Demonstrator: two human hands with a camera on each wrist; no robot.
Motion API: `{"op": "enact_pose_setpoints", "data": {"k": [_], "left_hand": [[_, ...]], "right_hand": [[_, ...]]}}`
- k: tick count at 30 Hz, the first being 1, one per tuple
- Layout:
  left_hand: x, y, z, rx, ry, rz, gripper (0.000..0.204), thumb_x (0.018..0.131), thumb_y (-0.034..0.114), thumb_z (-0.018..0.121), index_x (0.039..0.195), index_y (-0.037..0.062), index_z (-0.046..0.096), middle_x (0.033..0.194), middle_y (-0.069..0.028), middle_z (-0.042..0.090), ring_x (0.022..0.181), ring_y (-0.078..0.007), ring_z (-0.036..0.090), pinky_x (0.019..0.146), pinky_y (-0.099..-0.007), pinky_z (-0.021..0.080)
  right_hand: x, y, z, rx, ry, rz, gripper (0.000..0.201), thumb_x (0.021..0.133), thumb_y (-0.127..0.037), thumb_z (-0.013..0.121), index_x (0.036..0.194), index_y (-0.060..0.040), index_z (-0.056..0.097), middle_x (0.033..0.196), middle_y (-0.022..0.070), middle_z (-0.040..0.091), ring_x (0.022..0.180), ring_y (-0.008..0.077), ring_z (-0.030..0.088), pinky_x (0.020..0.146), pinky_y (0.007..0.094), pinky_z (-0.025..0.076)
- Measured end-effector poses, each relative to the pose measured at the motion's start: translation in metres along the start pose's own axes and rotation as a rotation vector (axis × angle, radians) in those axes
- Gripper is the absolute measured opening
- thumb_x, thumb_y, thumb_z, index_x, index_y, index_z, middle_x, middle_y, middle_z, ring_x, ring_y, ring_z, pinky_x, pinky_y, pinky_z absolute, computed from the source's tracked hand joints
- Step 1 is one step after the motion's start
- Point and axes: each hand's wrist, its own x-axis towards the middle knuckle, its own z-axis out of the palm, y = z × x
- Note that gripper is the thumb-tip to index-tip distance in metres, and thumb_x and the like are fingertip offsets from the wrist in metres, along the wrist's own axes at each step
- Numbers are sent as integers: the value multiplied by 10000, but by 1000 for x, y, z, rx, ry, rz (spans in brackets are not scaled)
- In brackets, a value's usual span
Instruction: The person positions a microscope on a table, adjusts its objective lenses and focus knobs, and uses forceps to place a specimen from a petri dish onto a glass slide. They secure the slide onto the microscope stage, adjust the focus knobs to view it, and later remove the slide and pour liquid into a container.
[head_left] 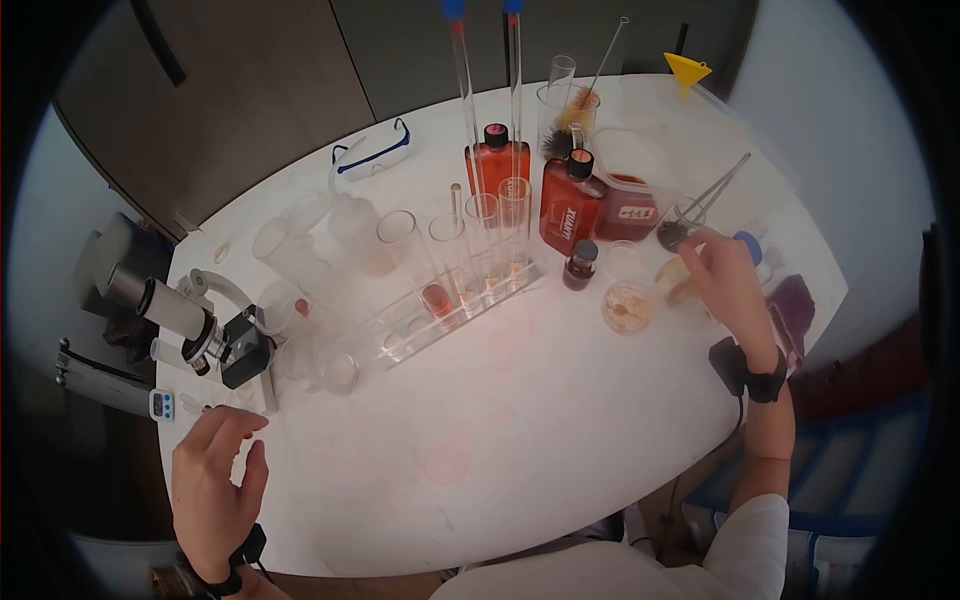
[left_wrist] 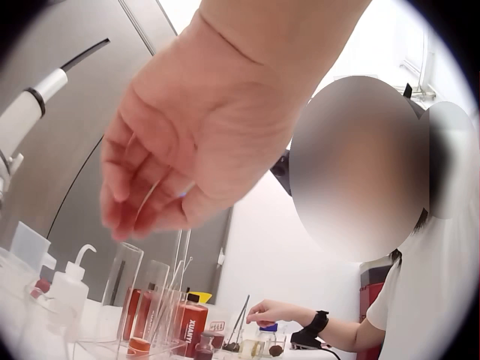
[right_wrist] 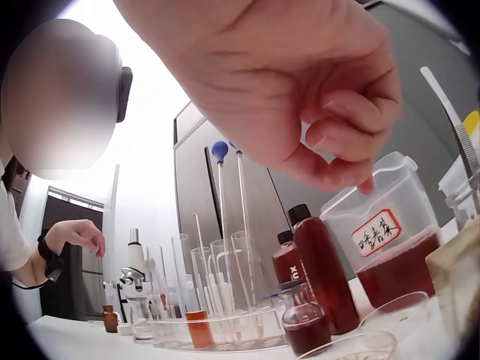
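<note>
A: Nearest to the right hand (head_left: pixel 728 285)?

B: Tweezers (head_left: pixel 722 182). Leaning in a small glass (head_left: pixel 672 237) with dark contents, just beyond the fingertips. Reads as apart from them in right wrist view. Also close: yellowish container (head_left: pixel 672 278), partly covered by the hand.

A: And to the left hand (head_left: pixel 213 475)?

B: Microscope (head_left: pixel 178 310), just beyond. Small timer (head_left: pixel 161 404) to its near left.

A: Pinching anything?

B: Nothing visible, either side. Left: loosely bent, thumb apart from fingers. Right: curled loosely, palm down, reaching forward over the table's right side. Left: hanging at the table's left edge, wrist bent, fingertips toward the middle.

A: Farther out?

B: Petri dish (head_left: pixel 627 307) left of the right hand, then dark little bottle (head_left: pixel 580 266). Clear rack (head_left: pixel 470 310) mid-table (head_left: pixel 560 450), holding upright tubes, one with orange-red liquid. Behind: two red bottles, tub of red liquid (head_left: pixel 628 205). Purple item (head_left: pixel 792 308) at the right edge. Far back: goggles (head_left: pixel 375 158), yellow funnel (head_left: pixel 687 70).
</note>
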Motion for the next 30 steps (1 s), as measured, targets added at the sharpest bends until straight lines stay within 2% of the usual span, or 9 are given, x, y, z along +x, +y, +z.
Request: {"op": "enact_pose_setpoints", "data": {"k": [4, 8, 13, 16, 18, 20, 22, 24, 30], "left_hand": [[-30, -32, 2, -157, -308, -33, 217, 682, -11, 605, 898, -10, 588, 820, -145, 606, 717, -286, 601, 610, -336, 478], [-58, -51, 4, -220, -282, -40, 230, 688, -37, 568, 916, -13, 584, 844, -152, 617, 713, -262, 601, 619, -313, 476], [-75, -73, 4, -256, -356, 66, 240, 698, -21, 571, 933, 13, 614, 836, -146, 620, 714, -286, 615, 614, -331, 493], [-77, -78, 4, -227, -392, 81, 229, 700, 1, 587, 925, 25, 621, 838, -139, 623, 716, -290, 613, 611, -332, 498], [-78, -85, 8, -231, -391, 78, 226, 703, 25, 605, 927, 36, 625, 841, -128, 627, 717, -284, 612, 614, -332, 501], [-78, -93, 12, -278, -484, 183, 222, 721, 25, 607, 943, 18, 603, 827, -123, 617, 742, -272, 604, 627, -329, 498], [-79, -99, 17, -288, -497, 198, 216, 742, 43, 598, 957, 26, 601, 837, -119, 614, 757, -267, 600, 631, -330, 502], [-82, -105, 21, -331, -527, 280, 244, 743, 50, 597, 987, 31, 590, 853, -113, 607, 770, -267, 592, 634, -331, 500], [-87, -111, 21, -305, -520, 269, 264, 742, 56, 594, 1004, 30, 574, 867, -106, 596, 781, -267, 585, 652, -335, 496]], "right_hand": [[18, 31, -7, -53, -47, 117, 244, 816, -172, 558, 775, 63, 608, 513, 125, 556, 441, 208, 544, 477, 311, 420], [27, 13, -19, -68, -142, 267, 283, 844, -180, 505, 772, 72, 612, 510, 93, 572, 418, 162, 542, 452, 285, 433], [39, -10, -24, -112, -171, 243, 288, 834, -222, 522, 797, 52, 600, 515, 75, 566, 402, 134, 518, 424, 271, 417], [32, -47, -18, -161, -166, 222, 293, 835, -223, 522, 774, 53, 598, 513, 77, 562, 415, 132, 525, 425, 270, 417], [30, -49, -10, -175, -190, 153, 291, 829, -221, 532, 764, 55, 597, 520, 85, 563, 422, 140, 530, 438, 280, 421], [24, -57, 0, -182, -211, 79, 289, 823, -219, 541, 754, 57, 595, 527, 93, 564, 429, 147, 535, 450, 289, 426], [11, -69, 10, -121, -398, 77, 281, 808, -208, 565, 729, 60, 594, 556, 123, 574, 465, 203, 550, 500, 318, 435], [-5, -88, 32, -175, -466, -127, 261, 798, -193, 580, 724, 57, 597, 586, 159, 575, 521, 270, 557, 544, 342, 438], [-42, -145, 116, -149, -713, -348, 468, 868, -343, 480, 633, 41, 606, 611, 201, 567, 588, 340, 562, 589, 403, 451]]}}
